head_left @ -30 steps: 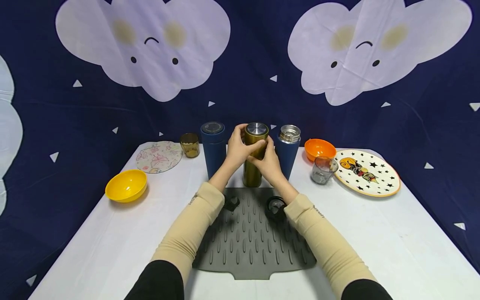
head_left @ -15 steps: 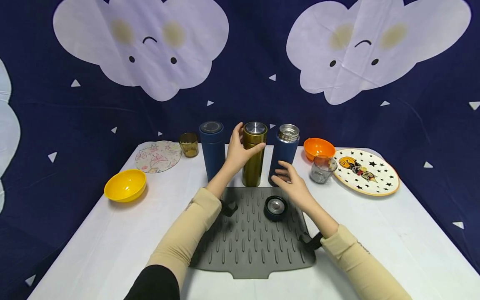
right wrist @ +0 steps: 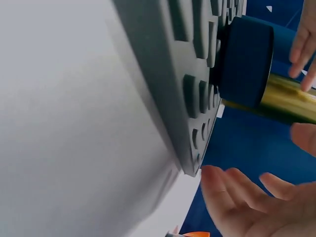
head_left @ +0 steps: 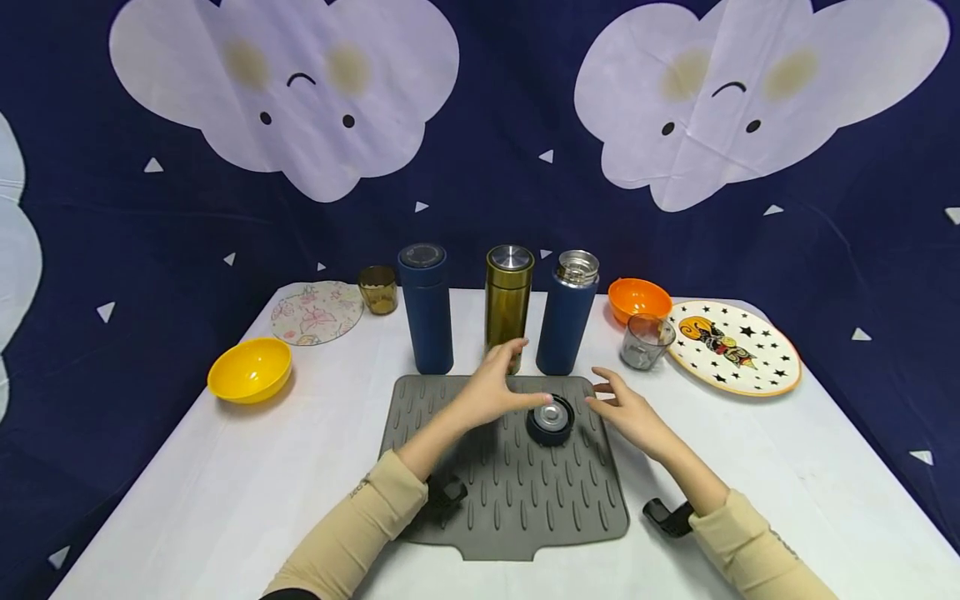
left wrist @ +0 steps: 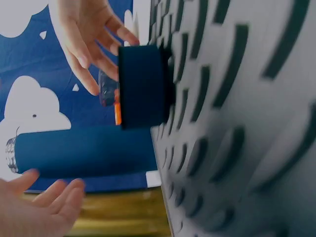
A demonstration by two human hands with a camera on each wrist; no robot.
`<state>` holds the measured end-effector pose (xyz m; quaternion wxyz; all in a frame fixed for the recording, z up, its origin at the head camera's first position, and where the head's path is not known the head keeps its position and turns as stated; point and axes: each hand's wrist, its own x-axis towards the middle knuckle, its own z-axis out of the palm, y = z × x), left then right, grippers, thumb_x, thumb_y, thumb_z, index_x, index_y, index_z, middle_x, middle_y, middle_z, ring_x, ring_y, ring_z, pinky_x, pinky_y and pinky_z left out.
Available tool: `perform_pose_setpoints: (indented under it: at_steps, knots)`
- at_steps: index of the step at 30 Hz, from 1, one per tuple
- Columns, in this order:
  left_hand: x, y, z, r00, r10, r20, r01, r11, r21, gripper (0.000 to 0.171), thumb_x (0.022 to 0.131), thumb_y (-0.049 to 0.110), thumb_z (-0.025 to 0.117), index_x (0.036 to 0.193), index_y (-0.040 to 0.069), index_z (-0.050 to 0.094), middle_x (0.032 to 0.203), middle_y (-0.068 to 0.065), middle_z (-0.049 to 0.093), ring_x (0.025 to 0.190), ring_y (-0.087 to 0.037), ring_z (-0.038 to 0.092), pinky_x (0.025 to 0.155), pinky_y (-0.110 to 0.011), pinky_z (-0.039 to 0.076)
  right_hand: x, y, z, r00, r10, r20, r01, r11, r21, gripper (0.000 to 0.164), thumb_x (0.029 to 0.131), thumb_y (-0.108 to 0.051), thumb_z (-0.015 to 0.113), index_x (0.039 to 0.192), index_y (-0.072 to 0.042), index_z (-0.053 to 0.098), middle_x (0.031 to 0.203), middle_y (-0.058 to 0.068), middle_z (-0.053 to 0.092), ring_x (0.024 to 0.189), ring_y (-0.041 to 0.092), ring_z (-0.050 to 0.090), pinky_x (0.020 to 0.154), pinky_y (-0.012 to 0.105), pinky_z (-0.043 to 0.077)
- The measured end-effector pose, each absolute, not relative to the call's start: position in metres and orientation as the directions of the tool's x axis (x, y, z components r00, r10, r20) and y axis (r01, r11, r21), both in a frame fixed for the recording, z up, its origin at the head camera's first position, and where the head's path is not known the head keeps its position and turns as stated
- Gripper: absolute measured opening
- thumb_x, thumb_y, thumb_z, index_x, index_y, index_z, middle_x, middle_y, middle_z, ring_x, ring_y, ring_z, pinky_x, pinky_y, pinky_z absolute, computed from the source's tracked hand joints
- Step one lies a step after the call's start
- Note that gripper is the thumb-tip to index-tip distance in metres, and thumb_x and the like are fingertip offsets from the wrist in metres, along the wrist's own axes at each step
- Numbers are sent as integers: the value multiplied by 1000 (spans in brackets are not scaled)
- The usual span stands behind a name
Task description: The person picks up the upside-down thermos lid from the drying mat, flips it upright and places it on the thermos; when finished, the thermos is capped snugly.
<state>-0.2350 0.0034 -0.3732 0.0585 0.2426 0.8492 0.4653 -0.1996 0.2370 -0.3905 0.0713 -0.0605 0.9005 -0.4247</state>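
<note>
A dark blue bottle lid (head_left: 551, 419) lies with its steel inner side up on the grey ridged mat (head_left: 517, 492). My left hand (head_left: 487, 393) hovers left of it, fingers relaxed and holding nothing; its thumb overlaps the lid's edge in the head view. To the lid's right hangs my right hand (head_left: 626, 412), fingers loosely bent and holding nothing. In the left wrist view the lid (left wrist: 143, 86) shows apart from my left fingertips. Behind the mat stand a gold bottle (head_left: 508, 304) with its lid on, a capped blue bottle (head_left: 430, 321), and a blue bottle (head_left: 567, 321) with a bare steel mouth.
On the left are a yellow bowl (head_left: 251, 372), a floral round mat (head_left: 317, 315) and an amber glass (head_left: 378, 292). To the right sit an orange bowl (head_left: 640, 300), a clear glass (head_left: 645, 343) and an oval patterned plate (head_left: 772, 360). A white cloth (head_left: 172, 500) covers the table.
My left hand has let go of the gold bottle and come down toward the lid. My right hand left that bottle earlier and has moved right and down beside the lid.
</note>
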Motion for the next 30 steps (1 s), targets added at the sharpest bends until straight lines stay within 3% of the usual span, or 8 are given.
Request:
perform_pose_setpoints:
  at_steps: [4, 8, 21, 30]
  knots:
    - [-235, 12, -383, -782, 623, 13, 467, 571, 675, 92, 74, 44, 75, 145, 12, 27, 142, -15, 34, 126, -30, 41, 97, -45, 40, -200, 238, -396, -978, -175, -111, -35, 668, -743, 59, 94, -22, 51, 142, 0, 25, 128, 32, 46, 114, 46, 48, 90, 52, 42]
    - [-235, 18, -392, -733, 680, -30, 550, 618, 561, 93, 72, 45, 76, 145, 12, 29, 141, -12, 37, 123, -26, 44, 96, -39, 41, -201, 239, -402, -978, -174, -113, -33, 669, -742, 59, 93, -21, 52, 142, -1, 25, 127, 32, 47, 113, 45, 49, 90, 52, 43]
    - [-240, 29, -402, -715, 698, -46, 635, 675, 375, 79, 75, 40, 75, 138, 8, 42, 133, -9, 48, 118, -22, 50, 95, -32, 42, -201, 237, -407, -978, -166, -124, -20, 670, -742, 58, 93, -21, 53, 141, 0, 28, 121, 27, 54, 114, 40, 50, 91, 50, 41]
    - [-245, 29, -404, -702, 711, 26, 661, 639, 393, 71, 72, 37, 78, 130, 5, 50, 122, -7, 55, 108, -19, 54, 91, -29, 44, -202, 237, -406, -977, -175, -118, -31, 672, -740, 56, 93, -19, 53, 140, 1, 31, 119, 26, 55, 113, 39, 50, 91, 49, 42]
